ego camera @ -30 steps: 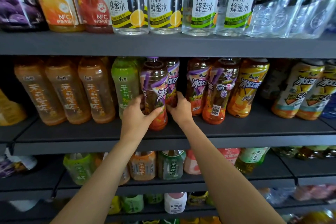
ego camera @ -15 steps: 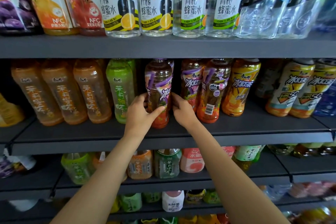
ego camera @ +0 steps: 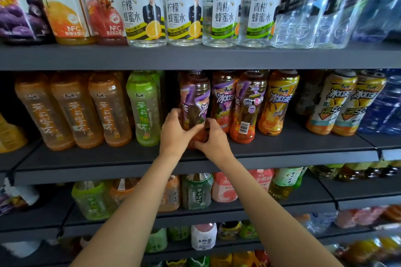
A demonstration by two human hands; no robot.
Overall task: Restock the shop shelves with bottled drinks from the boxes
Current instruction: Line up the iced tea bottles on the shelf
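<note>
The purple-labelled iced tea bottle (ego camera: 194, 102) stands upright on the dark middle shelf (ego camera: 303, 147), its base clasped by the left hand (ego camera: 176, 134) and right hand (ego camera: 211, 138), with a green jasmine tea bottle (ego camera: 144, 108) at nine o'clock and a matching iced tea bottle (ego camera: 224, 99) at three.

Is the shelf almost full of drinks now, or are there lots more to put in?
Mostly full. The middle shelf already holds rows of tea bottles. Right now the left hand and right hand grip one purple-label tea bottle, setting it beside the green bottle. No boxes show here, so what's left is unknown.
</note>
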